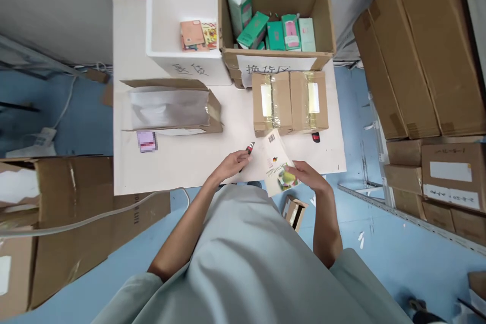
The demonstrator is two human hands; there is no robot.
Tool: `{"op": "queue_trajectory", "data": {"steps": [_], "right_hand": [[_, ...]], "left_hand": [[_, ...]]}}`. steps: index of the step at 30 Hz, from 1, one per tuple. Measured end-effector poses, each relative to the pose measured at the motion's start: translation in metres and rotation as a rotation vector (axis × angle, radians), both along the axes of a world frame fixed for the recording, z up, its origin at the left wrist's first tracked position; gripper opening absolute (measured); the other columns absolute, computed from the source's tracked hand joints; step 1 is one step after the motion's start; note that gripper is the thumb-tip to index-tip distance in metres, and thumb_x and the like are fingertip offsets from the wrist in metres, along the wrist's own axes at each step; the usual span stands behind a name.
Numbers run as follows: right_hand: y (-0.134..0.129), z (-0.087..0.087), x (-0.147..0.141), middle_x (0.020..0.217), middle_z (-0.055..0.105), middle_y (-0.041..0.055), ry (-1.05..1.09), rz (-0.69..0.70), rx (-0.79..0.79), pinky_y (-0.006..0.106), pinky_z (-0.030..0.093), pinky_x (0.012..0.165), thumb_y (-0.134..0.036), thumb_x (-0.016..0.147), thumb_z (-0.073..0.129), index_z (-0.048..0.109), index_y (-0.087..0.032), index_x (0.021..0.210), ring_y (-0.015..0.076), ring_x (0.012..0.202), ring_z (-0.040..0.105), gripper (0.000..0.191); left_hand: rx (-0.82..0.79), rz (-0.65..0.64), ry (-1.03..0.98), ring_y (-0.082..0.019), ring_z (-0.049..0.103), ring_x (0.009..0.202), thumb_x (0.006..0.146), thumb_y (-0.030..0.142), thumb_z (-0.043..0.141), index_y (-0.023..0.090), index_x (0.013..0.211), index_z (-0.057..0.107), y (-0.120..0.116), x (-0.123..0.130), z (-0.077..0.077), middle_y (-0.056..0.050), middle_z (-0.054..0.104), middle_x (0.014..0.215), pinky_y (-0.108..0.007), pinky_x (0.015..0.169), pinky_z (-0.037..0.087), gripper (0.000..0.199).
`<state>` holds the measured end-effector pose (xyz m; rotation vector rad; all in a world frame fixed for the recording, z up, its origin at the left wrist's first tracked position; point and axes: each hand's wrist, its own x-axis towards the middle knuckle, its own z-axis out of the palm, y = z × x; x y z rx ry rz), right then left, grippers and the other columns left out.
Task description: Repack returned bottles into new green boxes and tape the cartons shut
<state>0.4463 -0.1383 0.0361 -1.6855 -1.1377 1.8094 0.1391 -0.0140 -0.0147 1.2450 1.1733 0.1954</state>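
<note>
My left hand [231, 165] is closed around a dark utility knife with red on it [249, 148], near the front edge of the table. My right hand [310, 176] grips the right side of a flat cream booklet [272, 156]. A barcode, the word "Beautiful" and a picture of green fruit show on its cover. The booklet is tilted and overhangs the table's front edge; whether its far end rests on the table I cannot tell. Just behind it stand two taped cardboard cartons [283, 106] with white labels.
An open carton with white lining [169, 107] lies left on the white table [182, 162], beside a pink packet [147, 142]. Behind stand a white foam bin [152, 25] with booklets and a large cardboard box [322, 20] of green packages. A black-red object [316, 137] lies right.
</note>
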Motion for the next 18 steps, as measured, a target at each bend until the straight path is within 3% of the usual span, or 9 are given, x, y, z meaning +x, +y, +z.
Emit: {"op": "queue_trajectory", "data": {"steps": [3, 5, 8, 11, 18], "right_hand": [[0.012, 0.014, -0.012, 0.097, 0.085, 0.0075, 0.263, -0.159, 0.049, 0.033, 0.061, 0.073, -0.078, 0.098, 0.077, 0.083, -0.02, 0.112, 0.0244, 0.084, 0.079, 0.061], [0.028, 0.014, -0.032, 0.106, 0.088, 0.0079, 0.322, -0.225, 0.108, 0.034, 0.064, 0.079, -0.081, 0.094, 0.08, 0.083, -0.023, 0.123, 0.0262, 0.093, 0.081, 0.065], [0.057, 0.013, -0.065, 0.122, 0.088, 0.0094, 0.356, -0.262, 0.163, 0.038, 0.067, 0.089, -0.086, 0.09, 0.081, 0.08, -0.025, 0.134, 0.0293, 0.111, 0.082, 0.075], [0.08, 0.02, -0.092, 0.128, 0.087, 0.0104, 0.357, -0.253, 0.188, 0.039, 0.069, 0.091, -0.086, 0.089, 0.081, 0.078, -0.024, 0.139, 0.0305, 0.116, 0.082, 0.079], [0.104, 0.057, -0.158, 0.135, 0.086, 0.01, 0.254, -0.315, 0.322, 0.039, 0.069, 0.097, -0.073, 0.09, 0.089, 0.077, -0.024, 0.141, 0.0284, 0.116, 0.082, 0.071]], "left_hand": [[-0.034, 0.099, -0.211, -0.032, 0.082, 0.109, 0.084, 0.081, 0.087, 0.021, 0.118, 0.085, 0.002, -0.018, 0.034, -0.015, 0.088, 0.115, -0.05, 0.105, 0.068, 0.069], [0.008, 0.203, -0.299, -0.03, 0.082, 0.106, 0.085, 0.079, 0.088, 0.021, 0.114, 0.085, 0.007, -0.026, 0.055, -0.013, 0.088, 0.111, -0.05, 0.107, 0.067, 0.065], [0.114, 0.346, -0.322, -0.027, 0.082, 0.102, 0.075, 0.072, 0.1, 0.021, 0.105, 0.083, 0.023, -0.038, 0.075, -0.011, 0.087, 0.107, -0.045, 0.102, 0.068, 0.062], [0.183, 0.397, -0.338, -0.025, 0.08, 0.096, 0.066, 0.067, 0.106, 0.02, 0.1, 0.08, 0.041, -0.056, 0.086, -0.01, 0.086, 0.102, -0.042, 0.097, 0.068, 0.064], [0.275, 0.373, -0.395, -0.023, 0.078, 0.095, 0.067, 0.063, 0.108, 0.021, 0.099, 0.078, 0.064, -0.119, 0.097, -0.008, 0.084, 0.1, -0.039, 0.092, 0.068, 0.061]]}}
